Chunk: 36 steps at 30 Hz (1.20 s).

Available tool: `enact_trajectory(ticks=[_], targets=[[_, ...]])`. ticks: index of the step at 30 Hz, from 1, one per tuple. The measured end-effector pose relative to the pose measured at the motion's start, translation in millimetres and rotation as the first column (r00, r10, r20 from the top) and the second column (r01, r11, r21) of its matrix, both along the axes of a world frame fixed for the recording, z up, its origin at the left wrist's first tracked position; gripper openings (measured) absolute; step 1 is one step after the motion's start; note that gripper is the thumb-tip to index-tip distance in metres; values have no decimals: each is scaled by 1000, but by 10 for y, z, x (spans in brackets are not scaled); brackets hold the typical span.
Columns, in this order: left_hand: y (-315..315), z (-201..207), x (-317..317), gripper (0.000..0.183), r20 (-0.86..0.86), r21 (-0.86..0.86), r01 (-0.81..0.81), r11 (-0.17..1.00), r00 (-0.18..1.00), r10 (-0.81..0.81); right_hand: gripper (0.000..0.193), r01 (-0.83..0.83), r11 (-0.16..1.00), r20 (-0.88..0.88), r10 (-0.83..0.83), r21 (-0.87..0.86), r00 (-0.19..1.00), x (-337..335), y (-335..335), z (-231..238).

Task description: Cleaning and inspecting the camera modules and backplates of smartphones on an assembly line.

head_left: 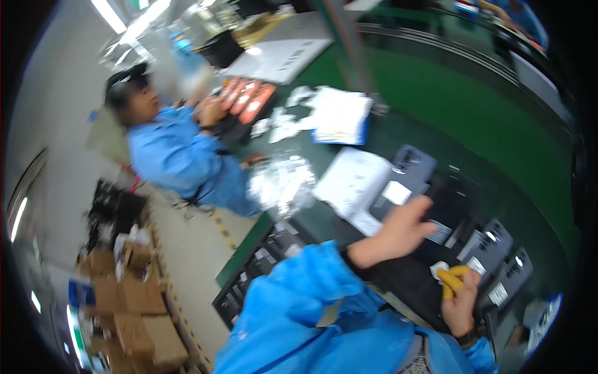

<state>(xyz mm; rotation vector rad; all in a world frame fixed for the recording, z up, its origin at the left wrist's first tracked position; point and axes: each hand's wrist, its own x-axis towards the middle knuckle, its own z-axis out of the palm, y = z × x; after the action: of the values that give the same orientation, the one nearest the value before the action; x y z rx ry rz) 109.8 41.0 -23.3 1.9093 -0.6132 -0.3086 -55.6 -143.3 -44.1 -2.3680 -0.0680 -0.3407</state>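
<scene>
My left hand [393, 235] is stretched out over the dark work mat, fingers apart and holding nothing I can see. Just beyond it lies a grey phone [416, 163] with a white label [396, 192], its camera end pointing away from me. Yellow finger covers sit on fingers of my right hand [460, 302], which is closed with a small white wipe [438, 269] at the fingertips. To the right of that hand, two more grey phones [492, 249] [514, 274] lie side by side, each with a white label. Motion blurs the details.
An open white booklet [354, 181] and a blue-edged paper stack [340, 115] lie farther along the green bench. Clear plastic bags [283, 184] rest near its edge. A co-worker in blue [180, 156] handles orange-red pieces [256, 103]. A black compartment tray [261, 258] stands left of me.
</scene>
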Motion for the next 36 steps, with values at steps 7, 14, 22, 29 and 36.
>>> enact_trajectory(ticks=[7,14,22,29,36], targets=[[449,197,-131,23,333,-81,-264,961,902,275,33,-38,999,-51,40,37,998,71,62,35],[446,209,-94,24,574,-86,-244,966,780,248,37,-26,999,-82,28,33,996,10,40,-25],[433,261,-123,39,-361,-648,-245,721,933,-7,36,-25,998,-97,31,65,995,31,49,24],[436,332,-92,41,-658,-655,-441,613,732,-177,32,-22,1000,-82,23,9,996,27,47,50],[500,293,-46,44,-643,-731,-421,537,690,-333,36,-25,998,-89,29,50,996,39,53,33]])
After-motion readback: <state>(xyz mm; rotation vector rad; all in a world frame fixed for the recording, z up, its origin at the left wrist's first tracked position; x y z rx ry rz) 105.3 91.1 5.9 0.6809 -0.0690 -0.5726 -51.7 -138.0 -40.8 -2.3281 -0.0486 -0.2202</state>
